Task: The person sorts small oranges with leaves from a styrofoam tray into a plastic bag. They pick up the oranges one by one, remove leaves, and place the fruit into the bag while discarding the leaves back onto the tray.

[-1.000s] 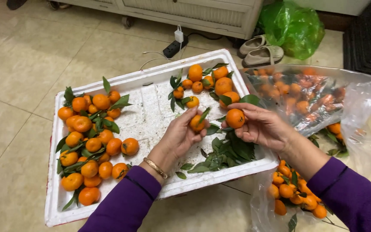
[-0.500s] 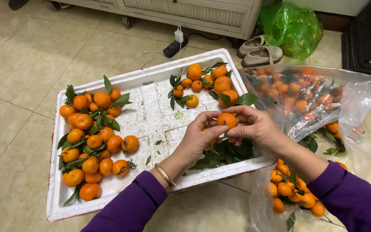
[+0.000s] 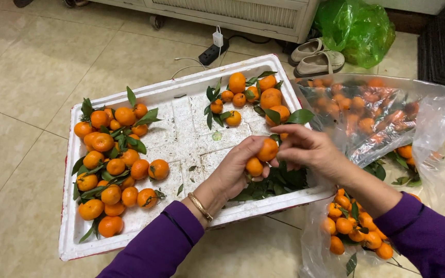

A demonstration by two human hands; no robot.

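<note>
My left hand (image 3: pixel 235 170) cups two small tangerines (image 3: pixel 261 157) over the near right part of a white foam tray (image 3: pixel 181 98). My right hand (image 3: pixel 305 149) meets it from the right, fingertips pinching at the top of the upper tangerine. Under both hands lies a heap of plucked green leaves (image 3: pixel 279 180). A pile of leafy tangerines (image 3: pixel 112 162) fills the tray's left side. A smaller bunch (image 3: pixel 253 98) sits at its far right corner. Both sleeves are purple, and a gold bangle (image 3: pixel 200 206) rings my left wrist.
A clear plastic bag (image 3: pixel 439 128) of tangerines lies to the right of the tray, with more fruit in its lower folds (image 3: pixel 354 229). Beyond are a pair of slippers (image 3: pixel 318 56), a green plastic bag (image 3: pixel 356 28), a power strip (image 3: pixel 213 49) and a cabinet base on the tiled floor.
My hands held one tangerine each a second ago; they have come together, and the fruit now sits in my left hand with my right fingers working at it.
</note>
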